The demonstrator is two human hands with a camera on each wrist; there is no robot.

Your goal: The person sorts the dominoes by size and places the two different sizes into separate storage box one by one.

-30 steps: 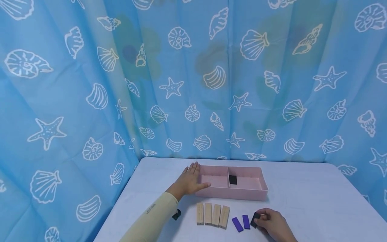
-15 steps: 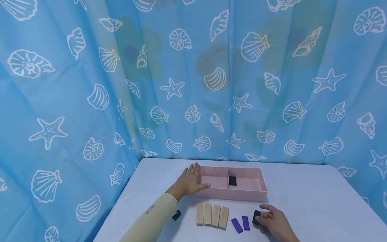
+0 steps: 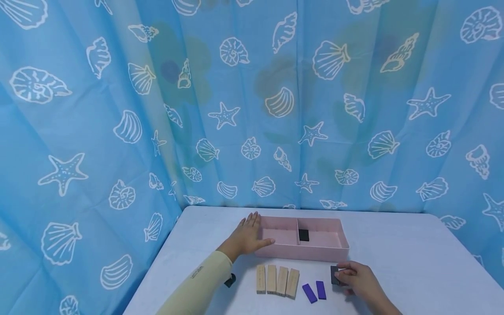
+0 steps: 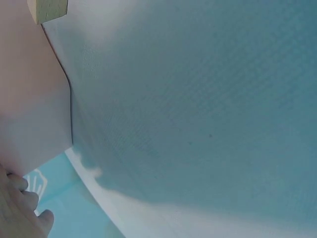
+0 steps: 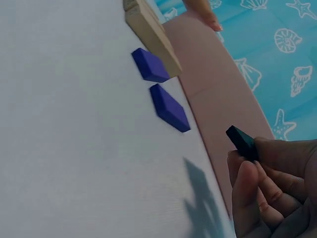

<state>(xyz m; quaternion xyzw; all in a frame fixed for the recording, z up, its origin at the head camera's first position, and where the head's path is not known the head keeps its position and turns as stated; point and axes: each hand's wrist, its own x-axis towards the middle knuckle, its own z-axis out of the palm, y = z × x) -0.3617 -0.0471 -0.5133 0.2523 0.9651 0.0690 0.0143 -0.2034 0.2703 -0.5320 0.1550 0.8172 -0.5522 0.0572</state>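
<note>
My right hand [image 3: 358, 280] pinches a black rectangular block [image 3: 335, 275] between thumb and fingers, in front of the pink box's right end. In the right wrist view the black block [image 5: 241, 143] juts from the fingertips, its shadow cast on the table. My left hand [image 3: 246, 236] rests over the left end of the pink divided box [image 3: 307, 253], fingers straight and thumb across the front rim. Another black block [image 3: 303, 235] lies in the box's right compartment, beside the divider. Two purple blocks [image 3: 309, 293] lie left of my right hand.
Several wooden blocks [image 3: 271, 279] stand in a row in front of the box. A white table [image 3: 413, 262] carries everything, with a blue shell-print curtain [image 3: 252, 109] behind it. A small black object [image 3: 230, 280] shows at the left forearm's sleeve.
My right hand has lifted the black block from beside the purple blocks and moved it slightly right and toward the box. My left hand stays where it was.
</note>
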